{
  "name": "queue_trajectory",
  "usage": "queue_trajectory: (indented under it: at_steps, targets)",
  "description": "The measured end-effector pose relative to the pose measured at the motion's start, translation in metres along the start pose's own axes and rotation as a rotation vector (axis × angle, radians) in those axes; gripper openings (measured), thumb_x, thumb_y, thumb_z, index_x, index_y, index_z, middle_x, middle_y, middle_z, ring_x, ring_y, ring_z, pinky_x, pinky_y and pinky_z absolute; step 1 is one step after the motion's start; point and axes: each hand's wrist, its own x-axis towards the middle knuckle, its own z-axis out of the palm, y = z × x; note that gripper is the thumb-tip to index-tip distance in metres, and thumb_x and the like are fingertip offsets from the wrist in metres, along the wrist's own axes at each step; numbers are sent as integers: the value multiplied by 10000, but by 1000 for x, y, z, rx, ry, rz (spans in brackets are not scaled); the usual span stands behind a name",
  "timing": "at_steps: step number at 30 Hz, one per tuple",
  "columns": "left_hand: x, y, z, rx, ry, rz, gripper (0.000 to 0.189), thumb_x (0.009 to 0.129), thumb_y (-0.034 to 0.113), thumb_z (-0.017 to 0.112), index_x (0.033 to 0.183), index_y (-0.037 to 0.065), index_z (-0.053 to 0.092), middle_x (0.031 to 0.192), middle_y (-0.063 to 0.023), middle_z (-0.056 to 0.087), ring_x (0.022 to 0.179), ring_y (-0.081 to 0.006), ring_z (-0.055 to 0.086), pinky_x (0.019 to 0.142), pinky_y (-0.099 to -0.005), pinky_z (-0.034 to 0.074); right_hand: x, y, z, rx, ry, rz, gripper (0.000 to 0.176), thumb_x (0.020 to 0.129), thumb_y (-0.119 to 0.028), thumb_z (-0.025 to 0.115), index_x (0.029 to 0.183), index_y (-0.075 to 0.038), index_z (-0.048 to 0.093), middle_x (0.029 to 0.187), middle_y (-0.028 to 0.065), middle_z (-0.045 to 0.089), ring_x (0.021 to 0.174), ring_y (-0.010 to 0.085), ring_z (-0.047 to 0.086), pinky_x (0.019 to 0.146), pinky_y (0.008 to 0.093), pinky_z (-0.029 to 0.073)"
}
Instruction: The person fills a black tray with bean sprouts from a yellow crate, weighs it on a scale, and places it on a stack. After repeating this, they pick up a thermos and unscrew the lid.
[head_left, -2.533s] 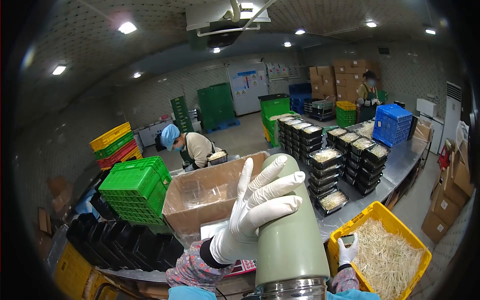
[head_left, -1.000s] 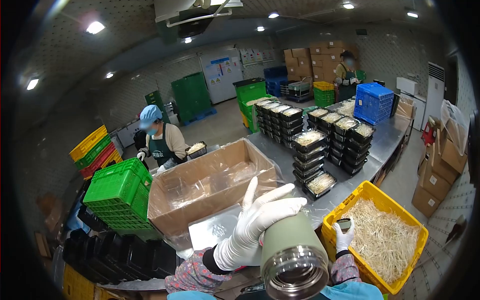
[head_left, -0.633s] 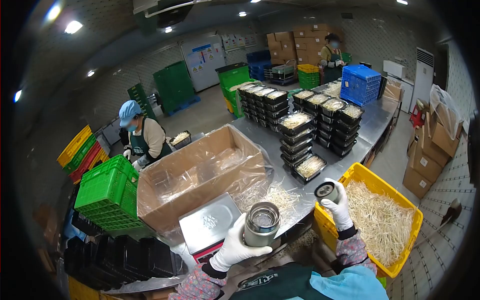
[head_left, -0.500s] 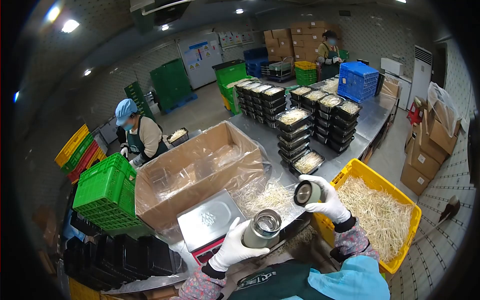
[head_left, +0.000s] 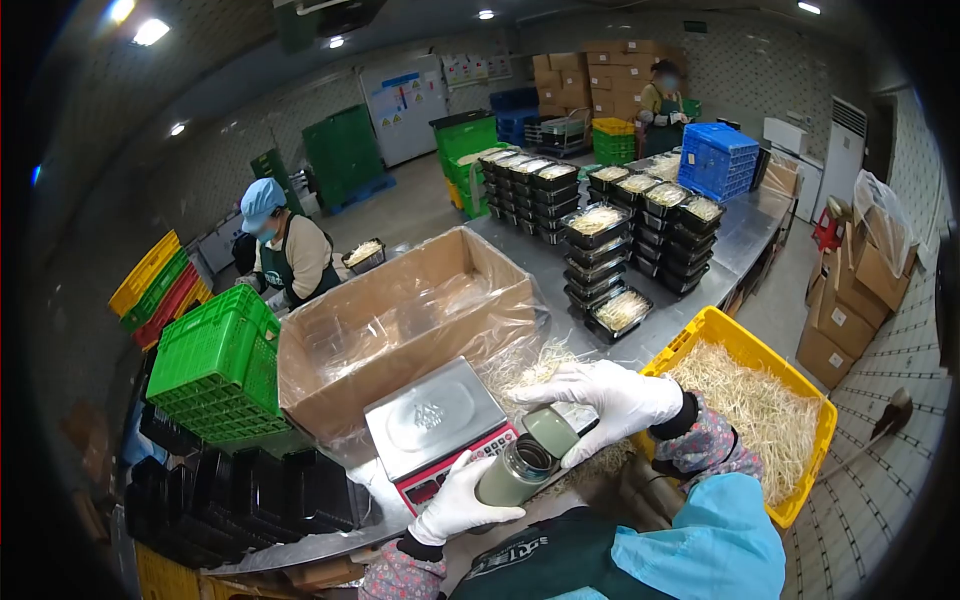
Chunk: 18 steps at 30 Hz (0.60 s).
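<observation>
My gloved left hand (head_left: pixel 455 508) is wrapped round a grey-green thermos flask (head_left: pixel 506 487), its metal-rimmed mouth uncovered and tilted up. From above, my gloved right hand (head_left: pixel 615 402) grips the matching lid (head_left: pixel 551 431) right beside the flask's mouth. Just beyond the flask stands a digital scale (head_left: pixel 436 412) with a steel top and red front. A loose pile of bean sprouts (head_left: pixel 522 368) lies on the steel table behind my right hand. To the right, a yellow crate (head_left: pixel 822 455) is full of bean sprouts (head_left: pixel 745 400).
A plastic-lined cardboard box (head_left: pixel 330 385) stands beyond the scale. Stacked black trays of sprouts (head_left: pixel 597 228) fill the far table. Empty black trays (head_left: pixel 270 495) and a green crate (head_left: pixel 215 370) are at left. One co-worker (head_left: pixel 290 250) works at left, another (head_left: pixel 660 105) at the back.
My right hand has brought the lid left and down to the flask's mouth, turning the lid over. The flask has shifted slightly down and left in my left hand.
</observation>
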Motion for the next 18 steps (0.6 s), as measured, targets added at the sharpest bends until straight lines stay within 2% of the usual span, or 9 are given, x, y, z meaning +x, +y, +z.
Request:
queue_trajectory:
  at_steps: [3, 6, 7, 10, 11, 15, 18]
  targets:
    - [-16, -7, -2, 85, -33, -5, 787, 684, 471, 841, 1296, 39, 598, 1172, -123, 676, 1149, -249, 612, 1194, -506, 163, 18, -16, 15, 20, -121, -11, 878, 734, -386, 839, 1476, -137, 441, 1247, 154, 608, 1145, 333, 589, 968, 420, 473]
    - [-40, 5, -6, -49, -13, -86, 790, 672, 473, 851, 1280, 30, 611, 1160, -127, 676, 1154, -272, 593, 1185, -467, 188, 31, -28, 27, 52, -203, -83, 833, 723, -343, 842, 1436, -113, 478, 1312, 162, 579, 1199, 323, 582, 991, 400, 478]
    - [-49, 1, -5, -72, 24, -77, 787, 655, 454, 874, 1256, 11, 626, 1156, -134, 672, 1163, -287, 560, 1152, -434, 263, 35, -34, 32, 74, -207, -130, 798, 719, -272, 842, 1418, -106, 493, 1328, 156, 572, 1211, 330, 569, 1006, 408, 470]
    - [-74, -8, -1, -303, 62, -90, 774, 640, 420, 899, 1223, -17, 638, 1157, -149, 660, 1178, -288, 523, 1089, -402, 359, 48, -53, 39, 143, -244, -222, 778, 715, -200, 842, 1408, -99, 501, 1330, 152, 573, 1229, 331, 553, 1026, 410, 457]
    - [-82, -7, -5, -299, 36, -99, 794, 638, 385, 917, 1239, -38, 615, 1160, -144, 648, 1128, -243, 553, 1011, -367, 437, 52, -58, 41, 155, -269, -246, 765, 728, -196, 837, 1409, -97, 503, 1342, 152, 569, 1248, 334, 541, 1040, 413, 449]
    - [-114, -9, -14, -440, -76, -130, 780, 673, 325, 913, 1276, -36, 575, 1157, -99, 641, 1049, -174, 597, 956, -311, 467, 68, -77, 55, 251, -334, -360, 703, 778, -188, 815, 1406, -92, 512, 1358, 153, 563, 1293, 339, 506, 1075, 427, 421]
    - [-138, -10, -17, -590, -120, -133, 768, 675, 306, 913, 1270, -43, 577, 1166, -93, 644, 1067, -175, 592, 956, -310, 464, 80, -88, 70, 301, -350, -442, 647, 815, -184, 796, 1394, -86, 525, 1345, 154, 568, 1292, 339, 500, 1072, 435, 416]
